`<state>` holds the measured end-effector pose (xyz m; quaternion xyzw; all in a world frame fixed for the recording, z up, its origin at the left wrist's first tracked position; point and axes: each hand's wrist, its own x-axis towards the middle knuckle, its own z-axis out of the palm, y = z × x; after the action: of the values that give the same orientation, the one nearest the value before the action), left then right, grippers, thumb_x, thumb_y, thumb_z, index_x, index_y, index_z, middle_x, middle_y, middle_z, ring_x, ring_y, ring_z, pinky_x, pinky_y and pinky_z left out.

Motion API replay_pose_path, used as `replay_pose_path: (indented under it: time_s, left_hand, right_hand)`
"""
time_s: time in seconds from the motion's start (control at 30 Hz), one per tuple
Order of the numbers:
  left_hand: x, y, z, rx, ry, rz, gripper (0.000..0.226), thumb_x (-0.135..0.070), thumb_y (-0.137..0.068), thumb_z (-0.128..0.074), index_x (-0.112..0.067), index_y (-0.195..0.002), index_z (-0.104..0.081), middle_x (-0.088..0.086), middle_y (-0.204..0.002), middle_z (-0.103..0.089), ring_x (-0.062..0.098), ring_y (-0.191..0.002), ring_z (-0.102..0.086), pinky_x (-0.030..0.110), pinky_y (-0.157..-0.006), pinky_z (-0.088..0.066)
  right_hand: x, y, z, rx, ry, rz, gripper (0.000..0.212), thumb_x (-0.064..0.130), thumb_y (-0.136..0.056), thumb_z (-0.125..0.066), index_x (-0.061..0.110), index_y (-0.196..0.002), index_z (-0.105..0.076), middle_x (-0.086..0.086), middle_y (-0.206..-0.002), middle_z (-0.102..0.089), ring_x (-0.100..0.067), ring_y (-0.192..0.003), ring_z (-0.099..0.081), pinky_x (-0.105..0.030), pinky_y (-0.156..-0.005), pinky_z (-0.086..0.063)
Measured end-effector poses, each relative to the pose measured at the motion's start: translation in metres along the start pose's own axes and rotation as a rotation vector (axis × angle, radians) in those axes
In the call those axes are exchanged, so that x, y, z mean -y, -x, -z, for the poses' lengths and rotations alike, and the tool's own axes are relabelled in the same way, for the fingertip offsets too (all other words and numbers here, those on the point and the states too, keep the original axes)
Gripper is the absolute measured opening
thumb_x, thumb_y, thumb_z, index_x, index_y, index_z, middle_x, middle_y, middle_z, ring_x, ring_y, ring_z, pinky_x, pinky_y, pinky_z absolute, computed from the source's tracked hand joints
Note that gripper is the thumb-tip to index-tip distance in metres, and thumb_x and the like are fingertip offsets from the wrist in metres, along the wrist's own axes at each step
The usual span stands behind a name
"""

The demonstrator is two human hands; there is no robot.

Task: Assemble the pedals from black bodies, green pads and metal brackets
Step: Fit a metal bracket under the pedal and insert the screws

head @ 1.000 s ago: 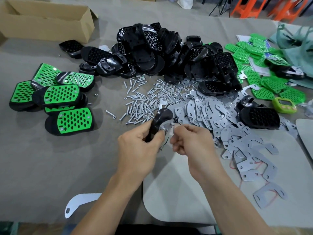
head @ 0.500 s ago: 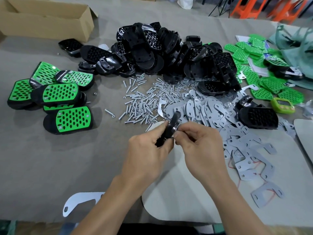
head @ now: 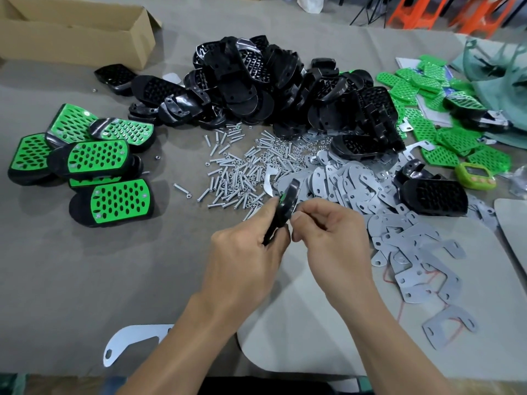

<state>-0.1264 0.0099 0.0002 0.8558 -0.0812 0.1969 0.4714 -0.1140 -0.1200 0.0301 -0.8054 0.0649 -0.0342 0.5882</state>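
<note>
Black pedal body is standing on edge in the air, just on the near side of the screw pile, with a sliver of green showing on its face. The left hand is gripping its lower end, fingers curled round it. The right hand is pinching its near edge between thumb and forefinger (whether something small is also caught in that pinch is hidden). Both hands are sitting close together, knuckles nearly touching.

Right of the screw pile, grey metal brackets are lying in a loose spill running toward the near table edge. Beyond the screw pile, a heap of black bodies is lying tumbled together. Left of the screw pile, finished pedals are lying overlapped, green faces up. Far right of the screw pile, past the brackets, loose green pads are lying spread out, with a small green timer sitting beside them. Beyond and left of the screw pile, an open cardboard box is resting on the grey table.
</note>
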Motion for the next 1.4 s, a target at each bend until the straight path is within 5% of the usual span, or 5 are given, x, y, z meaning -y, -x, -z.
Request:
replay_pose_path:
  time_s: [0.2, 0.7, 0.9, 1.07, 1.4]
  left_hand:
    - [0.003, -0.007, 0.0, -0.056, -0.151, -0.149, 0.044, -0.027, -0.091, -0.059, -0.004, -0.126, -0.071, 0.0, -0.07, -0.069, 0.016, -0.06, -0.058, 0.028, -0.056, -0.046]
    - [-0.004, -0.01, 0.004, -0.037, -0.153, -0.062, 0.035, -0.022, -0.089, -0.071, -0.014, -0.123, -0.073, -0.01, -0.067, -0.061, 0.014, -0.069, -0.054, 0.024, -0.056, -0.042]
    - [-0.005, -0.008, -0.008, -0.137, -0.392, -0.137, 0.033, -0.02, -0.094, -0.07, -0.005, -0.123, -0.073, 0.006, -0.098, -0.079, 0.022, -0.083, -0.072, 0.032, -0.07, -0.044]
    - [-0.005, -0.018, 0.01, 0.037, 0.037, 0.24, 0.052, -0.043, -0.075, -0.075, -0.045, -0.126, -0.069, -0.037, -0.132, -0.057, -0.011, -0.109, -0.063, 0.011, -0.099, -0.046]
    - [0.009, -0.044, 0.017, 0.199, 0.524, 0.578, 0.031, 0.004, -0.089, -0.073, -0.025, -0.088, -0.083, 0.007, -0.087, -0.08, 0.02, -0.079, -0.076, 0.044, -0.078, -0.063]
  right_hand:
    - [0.006, -0.01, 0.004, 0.141, -0.403, -0.276, 0.031, 0.0, -0.09, -0.061, 0.011, -0.062, -0.065, -0.008, -0.056, -0.051, -0.017, -0.053, -0.036, -0.023, -0.049, -0.028]
    - [-0.003, -0.012, 0.004, 0.1, -0.175, -0.042, 0.014, 0.015, -0.082, -0.065, 0.009, -0.07, -0.069, -0.005, -0.054, -0.058, -0.015, -0.051, -0.045, -0.026, -0.053, -0.037]
    - [-0.005, -0.011, -0.003, 0.252, -0.267, -0.092, 0.025, 0.033, -0.088, -0.065, 0.015, -0.1, -0.075, -0.013, -0.092, -0.075, -0.032, -0.089, -0.07, -0.049, -0.086, -0.059]
    - [-0.014, -0.016, 0.008, 0.244, -0.513, -0.214, 0.022, 0.009, -0.101, -0.055, 0.006, -0.095, -0.076, -0.016, -0.098, -0.076, -0.025, -0.09, -0.073, -0.041, -0.084, -0.059]
    - [-0.023, -0.012, 0.02, 0.39, -0.482, -0.222, 0.026, 0.01, -0.096, -0.057, 0.013, -0.114, -0.075, -0.014, -0.112, -0.075, -0.024, -0.1, -0.071, -0.042, -0.091, -0.058]
